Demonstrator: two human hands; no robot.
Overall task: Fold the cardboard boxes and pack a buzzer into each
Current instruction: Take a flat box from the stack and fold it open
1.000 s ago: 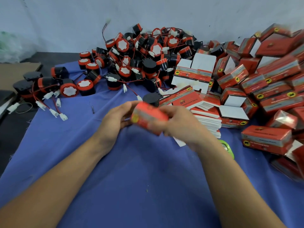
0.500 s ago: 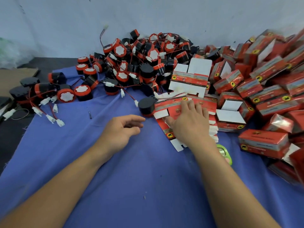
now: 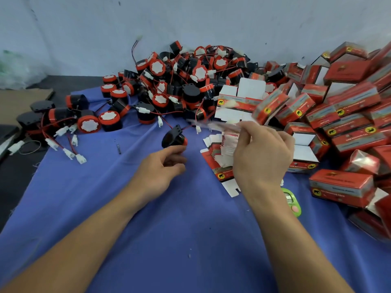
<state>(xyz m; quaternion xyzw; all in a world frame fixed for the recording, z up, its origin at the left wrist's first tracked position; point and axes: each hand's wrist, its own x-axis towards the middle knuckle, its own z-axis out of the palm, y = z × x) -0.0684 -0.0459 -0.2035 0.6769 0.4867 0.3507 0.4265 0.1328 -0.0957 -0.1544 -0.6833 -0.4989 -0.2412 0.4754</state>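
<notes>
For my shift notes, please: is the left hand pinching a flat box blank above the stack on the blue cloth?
Wrong hand: the head view shows the right hand pinching the flat box blank above the stack on the blue cloth.

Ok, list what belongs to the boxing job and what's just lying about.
Job: flat box in right hand; stack of flat boxes; lone buzzer near left hand; buzzer heap; folded boxes.
Lying about: green gadget; small metal pin; brown cardboard sheet.

A blue cloth (image 3: 190,240) covers the dark table (image 3: 12,187). A small dark pin (image 3: 119,148) lies on the cloth left of centre, and a green item (image 3: 293,199) lies near right. Far left are brown cardboard (image 3: 23,98) and clear plastic (image 3: 14,70).
</notes>
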